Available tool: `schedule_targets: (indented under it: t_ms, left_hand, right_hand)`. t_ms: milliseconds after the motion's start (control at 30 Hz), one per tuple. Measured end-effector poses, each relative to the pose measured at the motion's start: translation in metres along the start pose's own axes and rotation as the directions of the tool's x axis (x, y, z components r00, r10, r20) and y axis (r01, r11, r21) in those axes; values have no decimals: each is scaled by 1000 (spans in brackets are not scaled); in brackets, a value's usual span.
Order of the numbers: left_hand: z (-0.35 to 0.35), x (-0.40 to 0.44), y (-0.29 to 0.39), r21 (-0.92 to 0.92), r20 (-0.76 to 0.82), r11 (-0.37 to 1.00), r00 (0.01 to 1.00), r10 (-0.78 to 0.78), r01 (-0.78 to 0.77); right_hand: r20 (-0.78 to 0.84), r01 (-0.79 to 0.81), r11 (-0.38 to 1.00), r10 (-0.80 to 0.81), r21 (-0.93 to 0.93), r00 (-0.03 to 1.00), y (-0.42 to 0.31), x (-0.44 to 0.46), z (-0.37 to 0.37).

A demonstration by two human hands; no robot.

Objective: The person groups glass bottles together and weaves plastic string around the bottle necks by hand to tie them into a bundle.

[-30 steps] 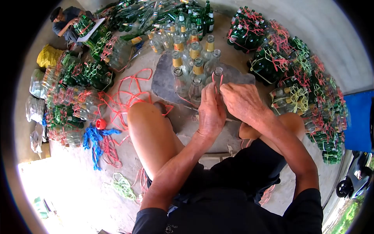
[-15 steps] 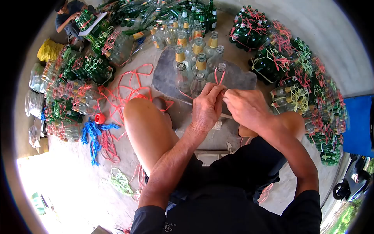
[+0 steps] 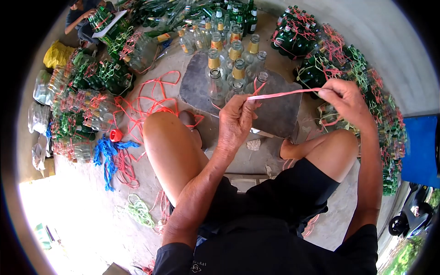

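My left hand [image 3: 236, 120] has its fingers pinched closed on the pink strap [image 3: 286, 93], right by the near end of the clear bottles [image 3: 235, 64]. My right hand [image 3: 344, 101] pinches the same strap off to the right, so it's pretty much taut between them. Bottles are standing on the dark slab [image 3: 275, 107], far side of my hands.

Glass bottles [image 3: 238, 71] too many to count, one taut pink strip [image 3: 286, 94], one slab [image 3: 195, 85], one yellow sack [image 3: 58, 55], one red roll [image 3: 116, 135], one motorbike [image 3: 412, 215], one co-worker [image 3: 80, 19]
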State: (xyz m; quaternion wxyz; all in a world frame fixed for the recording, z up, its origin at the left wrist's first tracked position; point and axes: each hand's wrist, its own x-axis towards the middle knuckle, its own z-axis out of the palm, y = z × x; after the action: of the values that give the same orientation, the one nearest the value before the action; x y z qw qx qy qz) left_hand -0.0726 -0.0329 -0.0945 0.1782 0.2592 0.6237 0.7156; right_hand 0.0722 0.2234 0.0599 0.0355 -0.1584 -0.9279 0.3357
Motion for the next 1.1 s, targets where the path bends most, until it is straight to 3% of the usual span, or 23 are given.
schedule_targets:
  t_ms: [267, 500, 833, 1100]
  left_hand:
    - [-5, 2, 4, -160, 6, 985, 998, -57, 57]
    - [-13, 3, 3, -262, 23, 955, 990, -137, 138]
    - [-15, 4, -1, -294, 3, 941, 984, -178, 171]
    - [-16, 2, 4, -309, -28, 939, 986, -164, 148]
  right_hand:
    - [-28, -46, 999, 46, 13, 999, 44, -7, -46]
    - [-27, -214, 970, 218, 113, 976, 66, -12, -69]
    - [-92, -288, 953, 296, 91, 951, 83, -6, -91]
    - [-284, -37, 996, 57, 77, 957, 32, 63, -57]
